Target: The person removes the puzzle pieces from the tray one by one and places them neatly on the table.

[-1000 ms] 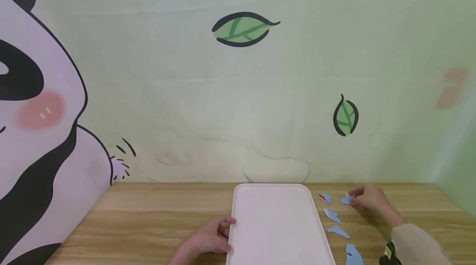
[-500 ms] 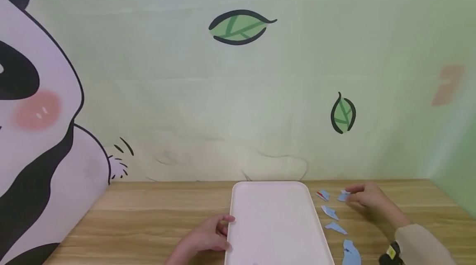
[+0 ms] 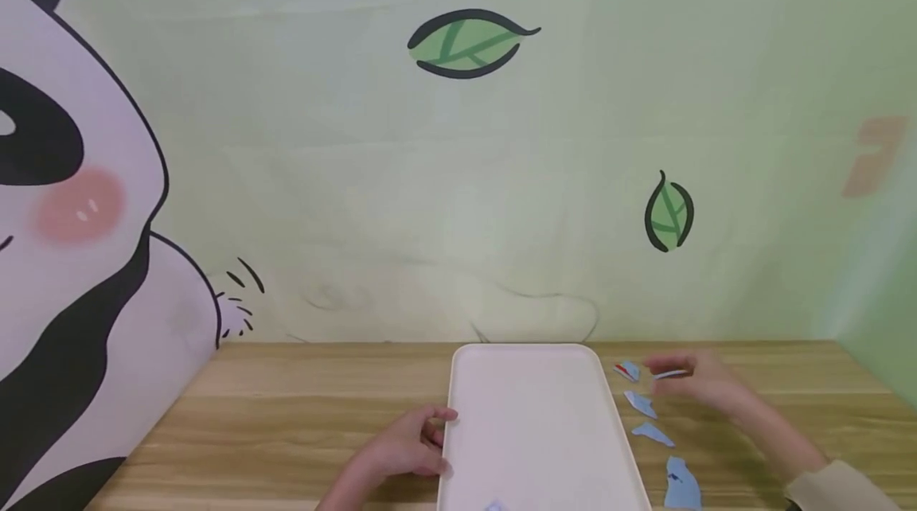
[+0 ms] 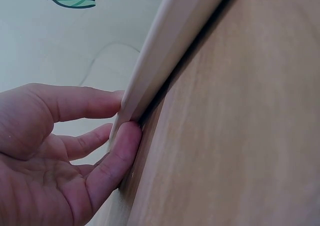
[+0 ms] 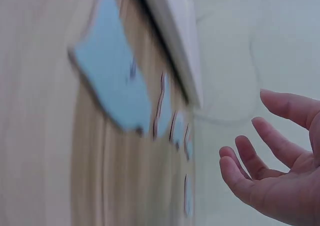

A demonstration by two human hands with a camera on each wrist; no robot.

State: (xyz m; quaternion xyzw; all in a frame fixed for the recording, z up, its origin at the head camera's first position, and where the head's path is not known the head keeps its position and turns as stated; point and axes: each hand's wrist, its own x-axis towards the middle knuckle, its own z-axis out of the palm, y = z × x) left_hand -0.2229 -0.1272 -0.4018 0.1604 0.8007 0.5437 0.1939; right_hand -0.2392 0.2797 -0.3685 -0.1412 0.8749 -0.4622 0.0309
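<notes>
My left hand (image 3: 404, 446) grips the left edge of a white rectangular tray (image 3: 530, 415). In the left wrist view, curled digits (image 4: 129, 136) meet the tray's rim and its side close to the tabletop. My right hand (image 3: 705, 384) hovers beyond the tray's far right corner, over a small flat light-blue piece (image 3: 665, 375) partly hidden by the fingers. The right wrist view shows that hand (image 5: 280, 161) with spread, relaxed fingers and nothing between them. That piece (image 5: 187, 197) lies on the table there, apart from the others.
Beside the tray's right edge lie more irregular light-blue pieces: one with red (image 3: 626, 370), two slim ones (image 3: 640, 403) (image 3: 653, 434), and a larger one (image 3: 683, 485) nearest me. A bluish patch (image 3: 494, 505) shows at the tray's near end. A printed wall (image 3: 358, 177) rises behind the wooden table (image 3: 301, 384).
My right fingertips were at the small blue piece at the far right; now they have let it go and lifted slightly off. The left hand stays on the tray. The head view shifts slightly.
</notes>
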